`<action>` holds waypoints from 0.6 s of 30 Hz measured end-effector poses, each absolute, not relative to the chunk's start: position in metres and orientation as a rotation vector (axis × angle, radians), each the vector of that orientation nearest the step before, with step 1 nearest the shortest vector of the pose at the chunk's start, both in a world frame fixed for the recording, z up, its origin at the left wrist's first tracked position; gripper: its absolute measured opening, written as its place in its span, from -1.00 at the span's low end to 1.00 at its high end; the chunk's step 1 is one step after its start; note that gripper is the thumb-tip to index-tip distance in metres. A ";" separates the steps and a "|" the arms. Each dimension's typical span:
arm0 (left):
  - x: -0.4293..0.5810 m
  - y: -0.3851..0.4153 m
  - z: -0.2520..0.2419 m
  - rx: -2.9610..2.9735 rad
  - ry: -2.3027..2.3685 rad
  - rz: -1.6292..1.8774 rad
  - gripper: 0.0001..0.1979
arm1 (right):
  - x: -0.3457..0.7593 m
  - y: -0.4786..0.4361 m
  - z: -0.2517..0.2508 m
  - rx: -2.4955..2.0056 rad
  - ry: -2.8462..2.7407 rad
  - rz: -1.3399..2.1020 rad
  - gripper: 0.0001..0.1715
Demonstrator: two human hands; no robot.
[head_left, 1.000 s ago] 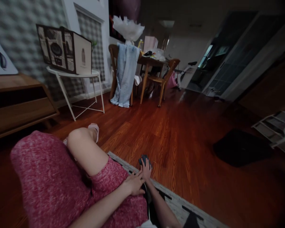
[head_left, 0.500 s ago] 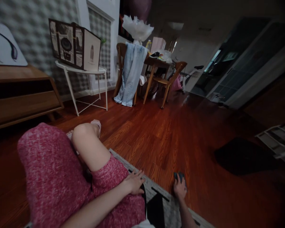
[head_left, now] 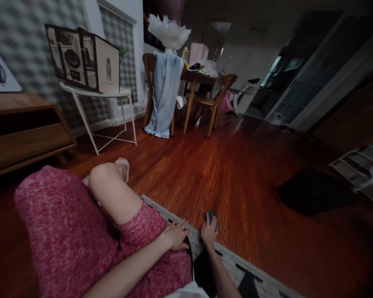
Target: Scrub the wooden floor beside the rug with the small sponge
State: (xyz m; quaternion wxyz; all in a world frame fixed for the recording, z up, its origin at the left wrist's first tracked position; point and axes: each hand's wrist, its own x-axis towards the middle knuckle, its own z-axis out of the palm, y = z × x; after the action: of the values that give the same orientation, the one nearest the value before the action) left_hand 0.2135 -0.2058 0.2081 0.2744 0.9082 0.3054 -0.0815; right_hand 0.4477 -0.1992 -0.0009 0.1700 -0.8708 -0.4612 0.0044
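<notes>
I sit low, my legs in a red knit garment (head_left: 65,231), one bare knee (head_left: 102,182) raised. My left hand (head_left: 175,235) lies flat on my thigh, fingers spread, holding nothing. My right hand (head_left: 209,231) reaches down to the wooden floor (head_left: 236,165) just past the edge of a grey patterned rug (head_left: 236,269). Its fingers press a small dark blue cloth (head_left: 211,217) against the boards.
A wooden cabinet (head_left: 21,136) stands at the left, then a white side table (head_left: 96,97) with a framed picture. Behind are a dining table (head_left: 202,78), chairs, and a hanging pale blue garment (head_left: 164,99). A dark mat (head_left: 313,192) lies right.
My right hand with the cloth slid out to the right along the floor, then came back leftward toward my knee. My left hand stayed on my thigh.
</notes>
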 end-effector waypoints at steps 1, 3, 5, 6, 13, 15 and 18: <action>0.214 -0.205 0.209 2.443 0.817 -0.224 -0.34 | 0.432 -0.189 -0.002 -2.441 -1.410 0.040 -0.33; 0.214 -0.205 0.211 2.445 0.816 -0.233 -0.33 | 0.403 -0.168 -0.004 -2.347 -1.626 0.115 -0.35; 0.214 -0.204 0.215 2.442 0.815 -0.241 -0.32 | 0.383 -0.151 -0.007 -2.235 -1.823 0.194 -0.35; 0.213 -0.204 0.217 2.438 0.816 -0.245 -0.31 | 0.378 -0.145 -0.007 -2.187 -1.896 0.227 -0.35; 0.213 -0.204 0.226 2.422 0.834 -0.283 -0.31 | 0.429 -0.138 0.004 -2.046 -2.019 0.140 -0.37; 0.213 -0.205 0.227 2.425 0.844 -0.278 -0.32 | 0.466 -0.148 0.010 -2.184 -1.881 0.096 -0.38; 0.214 -0.206 0.227 2.421 0.852 -0.275 -0.33 | 0.527 -0.176 0.016 -2.424 -1.599 0.067 -0.37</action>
State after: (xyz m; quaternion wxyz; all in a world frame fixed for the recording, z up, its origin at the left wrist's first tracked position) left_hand 0.2138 -0.2056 0.2269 0.2764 0.9014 0.3172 -0.1026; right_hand 0.5268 -0.1760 0.0164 0.1183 -0.8287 -0.5465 0.0231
